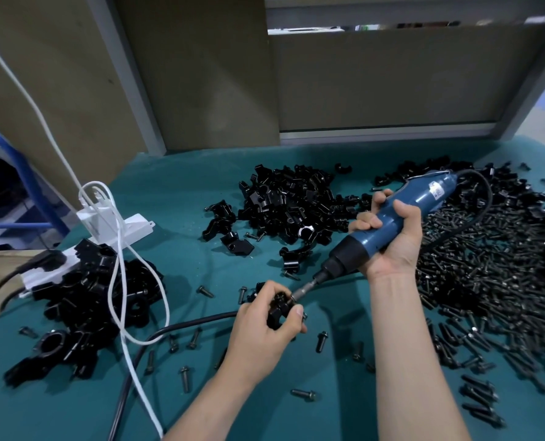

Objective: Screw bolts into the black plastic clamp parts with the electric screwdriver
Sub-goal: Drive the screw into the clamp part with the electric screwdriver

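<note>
My left hand point(264, 323) grips a black plastic clamp part point(279, 308) just above the green table. My right hand point(392, 240) holds the blue electric screwdriver point(401, 214), tilted down to the left. Its metal bit point(304, 291) touches the bolt head on the clamp part. A big heap of black bolts point(487, 281) lies to the right. A pile of loose clamp parts point(293, 202) sits behind the hands, and another pile of clamp parts point(90, 297) lies at the left.
A white power strip point(112, 227) with white and black cables lies at the left by the clamp pile. A black cord point(169, 329) runs across the green mat. Single bolts point(304, 393) are scattered near the front. Cardboard panels point(376, 78) stand behind.
</note>
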A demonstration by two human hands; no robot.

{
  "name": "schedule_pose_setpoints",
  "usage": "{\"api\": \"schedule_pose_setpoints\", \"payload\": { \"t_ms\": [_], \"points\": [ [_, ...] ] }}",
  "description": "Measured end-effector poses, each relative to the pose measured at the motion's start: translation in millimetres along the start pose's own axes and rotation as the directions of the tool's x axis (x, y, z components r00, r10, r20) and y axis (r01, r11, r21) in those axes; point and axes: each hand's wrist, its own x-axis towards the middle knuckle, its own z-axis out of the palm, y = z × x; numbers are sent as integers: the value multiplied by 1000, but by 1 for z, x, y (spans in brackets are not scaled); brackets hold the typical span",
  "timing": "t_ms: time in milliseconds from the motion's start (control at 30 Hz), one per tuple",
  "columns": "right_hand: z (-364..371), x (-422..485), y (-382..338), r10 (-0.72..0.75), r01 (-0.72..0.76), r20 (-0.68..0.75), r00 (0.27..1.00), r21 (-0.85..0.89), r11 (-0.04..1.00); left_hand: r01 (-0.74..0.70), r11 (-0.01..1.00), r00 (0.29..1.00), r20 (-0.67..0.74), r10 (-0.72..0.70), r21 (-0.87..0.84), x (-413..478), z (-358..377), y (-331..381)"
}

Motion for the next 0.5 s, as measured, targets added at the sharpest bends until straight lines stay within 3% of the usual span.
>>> {"api": "schedule_pose_setpoints", "payload": {
  "t_ms": [500],
  "points": [
    [1, 0, 3, 15, -14, 36, 999, -15, 1000, 24, 1000, 1000, 13, -24, -8, 0, 0, 2]
  ]
}}
